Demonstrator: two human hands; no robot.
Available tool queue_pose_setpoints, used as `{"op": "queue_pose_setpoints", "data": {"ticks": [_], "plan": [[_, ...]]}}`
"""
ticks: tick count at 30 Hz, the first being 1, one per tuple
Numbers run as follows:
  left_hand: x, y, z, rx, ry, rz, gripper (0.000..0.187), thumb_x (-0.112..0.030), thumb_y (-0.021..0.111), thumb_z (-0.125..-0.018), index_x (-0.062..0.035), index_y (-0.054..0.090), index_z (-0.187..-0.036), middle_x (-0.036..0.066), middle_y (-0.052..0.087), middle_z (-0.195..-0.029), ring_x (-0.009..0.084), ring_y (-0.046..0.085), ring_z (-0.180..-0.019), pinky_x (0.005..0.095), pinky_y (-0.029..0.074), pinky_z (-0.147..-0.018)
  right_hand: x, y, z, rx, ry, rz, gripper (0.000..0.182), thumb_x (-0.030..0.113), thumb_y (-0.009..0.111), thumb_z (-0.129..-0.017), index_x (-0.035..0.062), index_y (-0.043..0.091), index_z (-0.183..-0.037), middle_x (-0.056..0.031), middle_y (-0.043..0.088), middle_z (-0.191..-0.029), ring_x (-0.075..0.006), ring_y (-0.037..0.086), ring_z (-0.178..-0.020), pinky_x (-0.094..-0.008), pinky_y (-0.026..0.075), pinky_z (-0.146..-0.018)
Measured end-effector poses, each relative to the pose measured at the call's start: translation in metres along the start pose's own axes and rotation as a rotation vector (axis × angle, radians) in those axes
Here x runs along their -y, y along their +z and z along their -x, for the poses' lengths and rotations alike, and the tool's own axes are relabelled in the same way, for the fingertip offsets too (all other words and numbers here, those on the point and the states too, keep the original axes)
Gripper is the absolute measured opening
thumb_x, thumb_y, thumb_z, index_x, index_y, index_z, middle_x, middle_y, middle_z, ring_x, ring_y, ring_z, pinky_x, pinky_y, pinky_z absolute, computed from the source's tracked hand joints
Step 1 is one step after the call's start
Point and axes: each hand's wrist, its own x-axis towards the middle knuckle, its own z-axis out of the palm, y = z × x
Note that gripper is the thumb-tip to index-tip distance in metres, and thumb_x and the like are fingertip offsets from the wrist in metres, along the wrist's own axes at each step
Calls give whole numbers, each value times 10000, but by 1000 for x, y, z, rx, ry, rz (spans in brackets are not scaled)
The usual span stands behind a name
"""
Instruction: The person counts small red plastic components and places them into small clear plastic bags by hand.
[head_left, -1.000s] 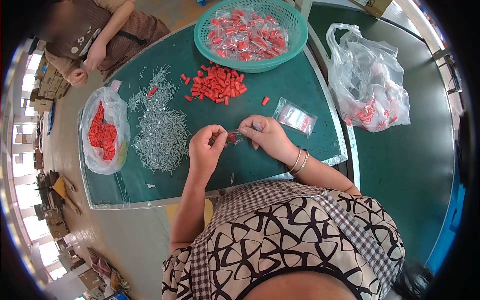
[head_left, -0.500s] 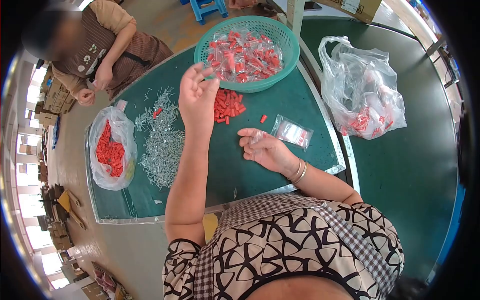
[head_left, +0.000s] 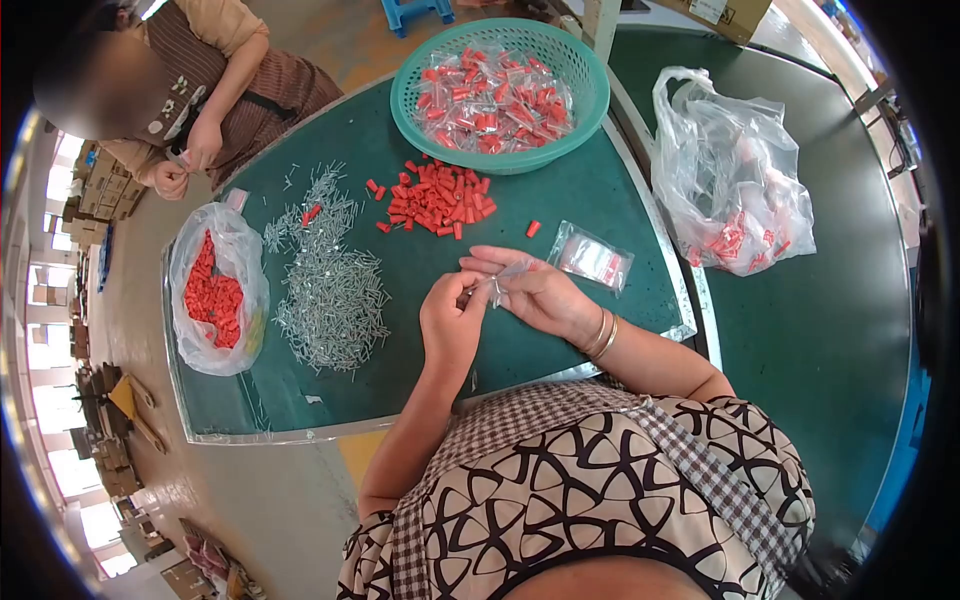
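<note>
A small clear plastic bag [head_left: 510,275] is between my two hands, low over the green table's near side. My right hand [head_left: 545,298] grips the bag between thumb and fingers. My left hand [head_left: 455,318] meets it from the left, fingertips pinched on the bag's edge. Whether anything is inside the bag is hidden by the fingers. Just beyond my hands is a pile of red plastic plugs [head_left: 440,200], with one loose red plug [head_left: 533,229] apart from it. Left of my left hand lies a heap of metal screws [head_left: 330,305]. A stack of clear bags [head_left: 592,260] lies beside my right hand.
A green basket [head_left: 402,115] of bagged red plugs stands at the far side. An open plastic bag [head_left: 255,280] of red pieces sits at the left. A translucent carrier bag [head_left: 690,160] rests on the right-hand surface. Another person [head_left: 235,95] works at the far left.
My left hand has come down from near the basket to the bag at my right hand. My right hand stays about in place, holding the bag. The other person's hands have shifted slightly.
</note>
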Motion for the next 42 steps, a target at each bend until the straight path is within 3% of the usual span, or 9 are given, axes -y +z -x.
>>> {"op": "queue_pose_setpoints", "data": {"ticks": [8, 12, 13, 15, 18, 22, 30, 33, 42], "plan": [[-2, -10, 4, -27, -238, 233, 140, -54, 609, -915, 34, 695, -980, 19, 670, -784, 66, 582, -677, 235, 488, -609, -19, -10, 1, 1, -73, 193, 381, 103, 505, -985, -31, 475, -1341, -146, 582, -1265, -272, 585, -1165, -411, 493, -984], [6, -9, 9, -110, -24, 150, 112, -34, 608, -901, 46, 683, -924, 43, 648, -794, 90, 574, -671, 242, 465, -595, -23, 1, 2, -77, -82, 273, 271, 46, 456, -992, -47, 548, -1229, -156, 610, -1199, -249, 603, -1125, -396, 490, -994], [2, -11, 9, -107, -7, 124, 106, -38, 618, -894, 38, 685, -923, 70, 654, -809, 126, 590, -683, 259, 473, -611, -22, 2, 2, -103, -41, 290, 251, 62, 466, -991, -46, 573, -1191, -126, 641, -1126, -193, 631, -993, -340, 516, -900], [-6, -16, 10, -107, 13, 65, 97, -46, 638, -880, 24, 690, -921, 125, 665, -839, 198, 621, -707, 294, 488, -643, -24, -12, -1, -86, -4, 391, 255, 105, 495, -989, -36, 583, -1182, -65, 648, -1031, -112, 580, -807, -262, 487, -739], [-5, -15, 9, -156, 141, 46, 97, -42, 625, -901, 36, 681, -922, 36, 625, -787, 88, 548, -642, 231, 437, -578, -27, -16, -1, 36, -34, 215, 272, 171, 536, -988, -13, 602, -1177, -5, 622, -955, -60, 479, -716, -212, 403, -641], [1, -11, 12, -165, -94, 339, 108, -51, 609, -929, 29, 622, -999, 31, 624, -794, 81, 556, -642, 221, 448, -590, -29, 42, -2, -86, -112, 677, 298, 287, 568, -993, 60, 632, -1175, 71, 573, -874, -14, 405, -669, -189, 346, -595], [10, -14, 18, -247, -96, 426, 88, -9, 632, -905, 7, 574, -969, 37, 631, -793, 81, 578, -659, 230, 467, -598, -44, 25, -15, -220, -80, 561, 251, 253, 538, -1012, 43, 653, -1086, 50, 581, -810, -34, 410, -648, -194, 366, -583], [19, -23, 17, -276, 46, 134, 59, -11, 644, -892, -5, 590, -913, 31, 619, -829, 67, 572, -662, 206, 468, -607, -45, 19, -20, -184, -130, 488, 241, 250, 525, -1017, 38, 639, -1014, 30, 595, -827, -49, 429, -650, -205, 390, -587], [-3, -28, 16, -241, -206, 396, 79, -10, 650, -880, 1, 605, -944, 18, 619, -786, 80, 582, -665, 216, 478, -622, -34, 22, -16, -148, -98, 539, 203, 169, 443, -1032, 15, 570, -1062, 2, 547, -783, -77, 483, -622, -236, 456, -609]]}}
